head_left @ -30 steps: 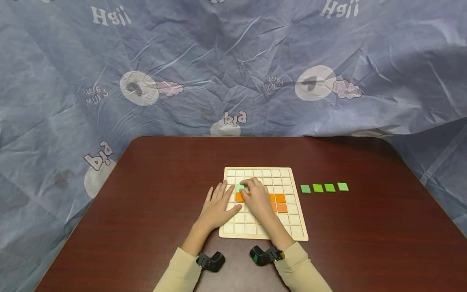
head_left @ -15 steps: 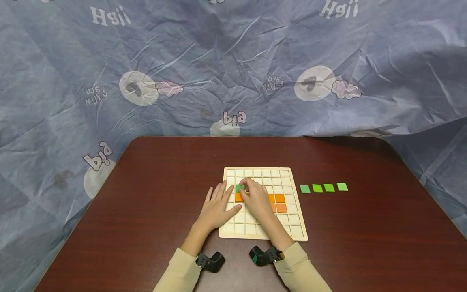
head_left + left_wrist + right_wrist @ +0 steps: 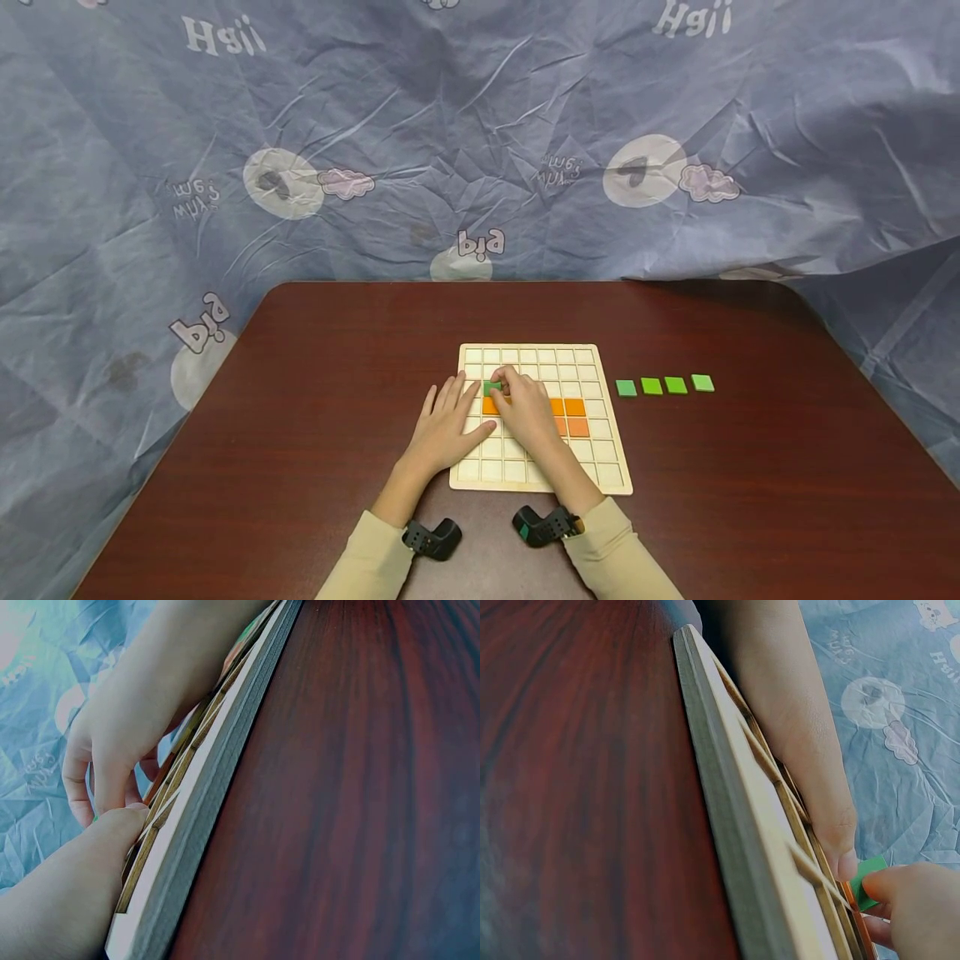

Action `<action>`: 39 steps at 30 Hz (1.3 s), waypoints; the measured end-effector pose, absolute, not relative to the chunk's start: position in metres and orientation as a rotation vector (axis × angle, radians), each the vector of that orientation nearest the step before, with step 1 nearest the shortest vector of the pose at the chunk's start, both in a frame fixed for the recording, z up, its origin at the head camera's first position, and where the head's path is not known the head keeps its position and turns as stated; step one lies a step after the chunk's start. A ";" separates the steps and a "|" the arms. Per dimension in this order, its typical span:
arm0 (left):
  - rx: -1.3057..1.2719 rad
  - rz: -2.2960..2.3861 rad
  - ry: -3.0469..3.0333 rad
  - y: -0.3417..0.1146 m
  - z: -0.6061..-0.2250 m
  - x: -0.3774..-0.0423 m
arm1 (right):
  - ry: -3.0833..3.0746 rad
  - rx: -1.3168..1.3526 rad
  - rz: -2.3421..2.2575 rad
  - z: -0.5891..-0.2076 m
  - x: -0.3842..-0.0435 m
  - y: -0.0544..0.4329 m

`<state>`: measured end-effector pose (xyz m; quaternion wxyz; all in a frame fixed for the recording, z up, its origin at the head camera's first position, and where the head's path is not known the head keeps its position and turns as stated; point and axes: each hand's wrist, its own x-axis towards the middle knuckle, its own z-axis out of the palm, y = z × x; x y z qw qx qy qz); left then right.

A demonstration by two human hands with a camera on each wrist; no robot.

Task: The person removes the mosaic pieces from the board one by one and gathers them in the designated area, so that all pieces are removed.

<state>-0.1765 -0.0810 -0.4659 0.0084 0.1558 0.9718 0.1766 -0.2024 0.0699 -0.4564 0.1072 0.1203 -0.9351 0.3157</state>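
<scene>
Hands (image 3: 444, 427) (image 3: 531, 412) at gridded board (image 3: 515, 472); reddish-brown table (image 3: 360, 358); creased blue cloth (image 3: 480, 125) behind.

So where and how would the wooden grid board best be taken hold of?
Probably by its left and right rims, coming in low from both sides. The wooden grid board lies flat on the table, and the wrist views show its straight edge standing above the tabletop, giving something to pinch. Gripping both sides should help keep it level under the orange tiles.
</scene>
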 end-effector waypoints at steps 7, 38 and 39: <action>0.477 0.556 3.028 -0.081 -0.466 -0.177 | -2.766 0.350 0.936 -0.457 -0.202 0.070; 0.473 0.567 3.028 -0.081 -0.467 -0.177 | -2.609 0.221 1.439 -0.434 -0.199 0.083; 0.479 0.578 3.031 -0.081 -0.467 -0.177 | -2.612 0.220 1.434 -0.432 -0.199 0.086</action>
